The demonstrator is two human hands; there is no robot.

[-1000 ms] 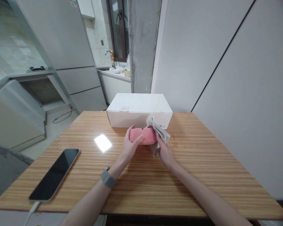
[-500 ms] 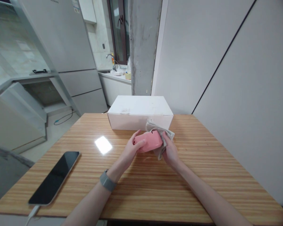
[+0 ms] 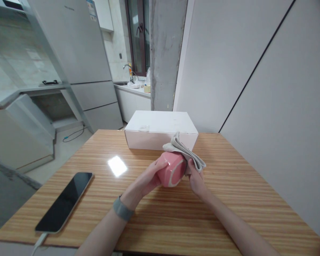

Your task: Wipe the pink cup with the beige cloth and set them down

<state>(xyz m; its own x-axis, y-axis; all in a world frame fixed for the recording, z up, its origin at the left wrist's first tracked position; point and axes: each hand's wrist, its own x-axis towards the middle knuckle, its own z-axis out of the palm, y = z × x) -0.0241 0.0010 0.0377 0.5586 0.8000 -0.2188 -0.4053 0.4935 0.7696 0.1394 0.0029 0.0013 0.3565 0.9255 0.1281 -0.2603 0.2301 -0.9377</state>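
My left hand (image 3: 151, 176) is closed on a glossy pink ceramic bowl (image 3: 168, 167), held tilted above the table with its underside and pale, unglazed foot ring turned towards me. A folded light grey cloth (image 3: 185, 149) is gripped in my right hand (image 3: 196, 179), thumb on its near side. The cloth lies against the upper right side of the bowl and hides part of its rim. My right fingers are mostly behind the cloth.
A white cardboard box (image 3: 160, 138) stands just behind my hands on the wood-grain table (image 3: 245, 199). At the left lies a black-screened phone (image 3: 65, 202) with a white charging cable (image 3: 38, 243). A white wall (image 3: 256, 99) borders the right side.
The bowl has turned in my left hand, so its underside now faces me. The cloth has swung up over its top right, with my right hand slightly lower and further right.
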